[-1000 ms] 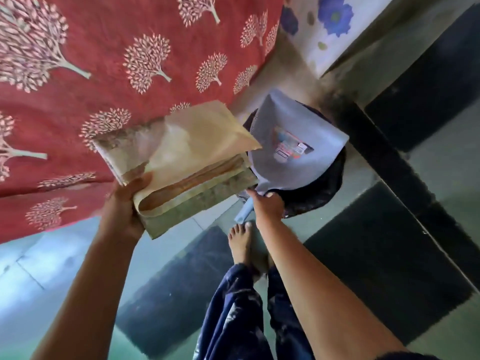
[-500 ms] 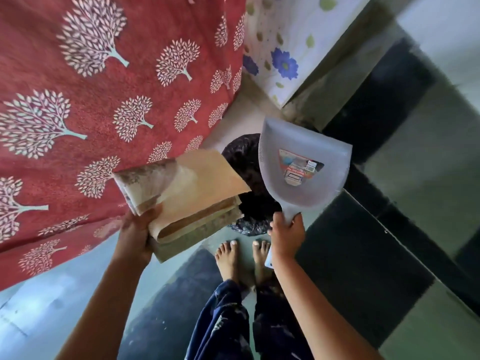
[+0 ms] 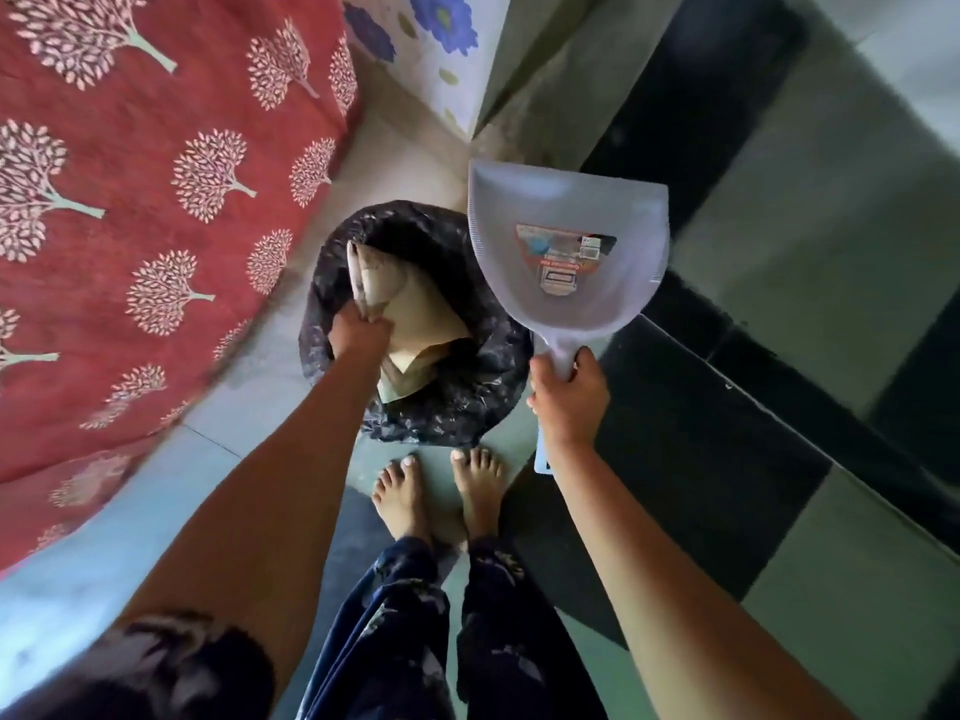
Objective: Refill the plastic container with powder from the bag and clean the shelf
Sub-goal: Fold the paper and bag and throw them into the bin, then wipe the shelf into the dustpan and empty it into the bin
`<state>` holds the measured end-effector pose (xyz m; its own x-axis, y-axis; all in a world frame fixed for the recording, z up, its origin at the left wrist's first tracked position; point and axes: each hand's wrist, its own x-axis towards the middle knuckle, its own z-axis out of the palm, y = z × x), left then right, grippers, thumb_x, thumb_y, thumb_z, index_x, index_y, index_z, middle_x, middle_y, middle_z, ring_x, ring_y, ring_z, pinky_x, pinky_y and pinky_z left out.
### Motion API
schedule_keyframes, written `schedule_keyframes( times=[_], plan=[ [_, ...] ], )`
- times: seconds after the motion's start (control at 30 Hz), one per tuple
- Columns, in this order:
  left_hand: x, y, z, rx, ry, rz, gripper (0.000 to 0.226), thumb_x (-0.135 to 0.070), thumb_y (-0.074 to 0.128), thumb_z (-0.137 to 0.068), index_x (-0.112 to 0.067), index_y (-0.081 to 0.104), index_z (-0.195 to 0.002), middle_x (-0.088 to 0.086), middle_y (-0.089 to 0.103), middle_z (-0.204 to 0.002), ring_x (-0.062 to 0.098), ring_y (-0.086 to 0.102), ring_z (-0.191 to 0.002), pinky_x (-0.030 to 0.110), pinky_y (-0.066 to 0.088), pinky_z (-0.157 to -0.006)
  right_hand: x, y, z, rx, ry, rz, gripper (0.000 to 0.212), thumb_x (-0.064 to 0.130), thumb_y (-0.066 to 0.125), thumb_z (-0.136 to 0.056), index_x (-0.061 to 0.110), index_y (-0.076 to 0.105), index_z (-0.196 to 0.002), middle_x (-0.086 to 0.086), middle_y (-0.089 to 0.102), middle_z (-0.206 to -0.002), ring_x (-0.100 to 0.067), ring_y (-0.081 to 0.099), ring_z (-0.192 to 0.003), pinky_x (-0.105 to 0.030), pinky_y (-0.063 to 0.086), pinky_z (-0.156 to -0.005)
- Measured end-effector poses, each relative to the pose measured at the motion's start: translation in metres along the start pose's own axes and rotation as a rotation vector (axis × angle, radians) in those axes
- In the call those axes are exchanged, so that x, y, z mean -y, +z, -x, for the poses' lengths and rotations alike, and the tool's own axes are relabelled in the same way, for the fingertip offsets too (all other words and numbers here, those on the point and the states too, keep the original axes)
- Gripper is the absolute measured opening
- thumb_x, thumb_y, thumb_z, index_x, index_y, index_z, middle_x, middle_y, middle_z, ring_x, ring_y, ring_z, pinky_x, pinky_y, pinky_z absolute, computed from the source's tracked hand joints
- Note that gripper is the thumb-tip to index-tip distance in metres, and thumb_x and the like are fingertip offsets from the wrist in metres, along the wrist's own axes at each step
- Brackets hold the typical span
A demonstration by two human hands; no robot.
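A bin lined with a black bag [image 3: 467, 387] stands on the floor in front of my bare feet. My left hand [image 3: 358, 332] reaches down into it and grips a folded stack of brownish paper [image 3: 415, 314], which sits inside the bin's mouth. My right hand [image 3: 569, 392] grips the handle of a pale lilac plastic dustpan [image 3: 566, 252] with a label on it, held to the right of the bin with its pan facing me. No plastic container, powder bag or shelf is in view.
A red cloth with white tree print [image 3: 156, 200] hangs at the left. A white cloth with blue flowers [image 3: 436, 39] is at the top. The floor [image 3: 779, 511] has black and green tiles. My feet [image 3: 441, 491] stand close behind the bin.
My left hand has lowered the paper stack from chest height down into the bin. The dustpan has shifted right, off the bin's mouth.
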<state>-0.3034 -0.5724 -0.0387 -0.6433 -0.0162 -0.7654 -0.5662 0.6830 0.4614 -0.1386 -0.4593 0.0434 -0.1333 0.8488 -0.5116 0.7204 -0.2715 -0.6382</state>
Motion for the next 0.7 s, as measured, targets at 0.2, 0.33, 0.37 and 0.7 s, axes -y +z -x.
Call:
schedule_keyframes(
  times=[0.2, 0.33, 0.37, 0.7],
  plan=[
    [0.006, 0.001, -0.004, -0.029, -0.002, -0.199, 0.05, -0.026, 0.07, -0.072, -0.006, 0.056, -0.116, 0.016, 0.064, -0.112, 0.034, 0.059, -0.105, 0.041, 0.049, -0.087, -0.008, -0.011, -0.011, 0.028, 0.066, -0.186, 0.025, 0.003, 0.057, -0.072, 0.018, 0.043, -0.057, -0.002, 0.05, -0.05, -0.014, 0.043, -0.038, -0.021, 0.038, -0.04],
    [-0.014, -0.025, 0.057, -0.024, 0.086, -0.268, 0.046, -0.025, 0.063, -0.078, -0.01, 0.053, -0.12, 0.015, 0.063, -0.116, 0.035, 0.057, -0.109, 0.043, 0.047, -0.089, 0.009, -0.048, 0.015, -0.001, 0.074, -0.157, 0.016, 0.011, 0.06, -0.07, 0.016, 0.049, -0.059, -0.005, 0.052, -0.053, -0.017, 0.044, -0.04, -0.026, 0.041, -0.046],
    [-0.023, -0.034, 0.079, -0.004, 0.13, -0.274, 0.044, -0.024, 0.062, -0.077, -0.009, 0.054, -0.118, 0.016, 0.063, -0.114, 0.036, 0.058, -0.107, 0.044, 0.048, -0.087, 0.018, -0.061, 0.024, 0.002, 0.07, -0.145, 0.01, 0.009, 0.061, -0.072, 0.008, 0.053, -0.066, -0.009, 0.055, -0.057, -0.014, 0.046, -0.039, -0.025, 0.042, -0.044],
    [-0.197, -0.104, 0.373, 0.212, 0.565, -0.238, 0.05, -0.029, 0.059, -0.08, -0.016, 0.051, -0.128, 0.009, 0.058, -0.128, 0.028, 0.056, -0.112, 0.041, 0.047, -0.097, 0.149, -0.248, 0.141, -0.002, 0.089, -0.223, 0.011, 0.013, 0.061, -0.081, 0.003, 0.06, -0.086, -0.009, 0.06, -0.07, -0.013, 0.054, -0.047, -0.029, 0.051, -0.048]
  ],
)
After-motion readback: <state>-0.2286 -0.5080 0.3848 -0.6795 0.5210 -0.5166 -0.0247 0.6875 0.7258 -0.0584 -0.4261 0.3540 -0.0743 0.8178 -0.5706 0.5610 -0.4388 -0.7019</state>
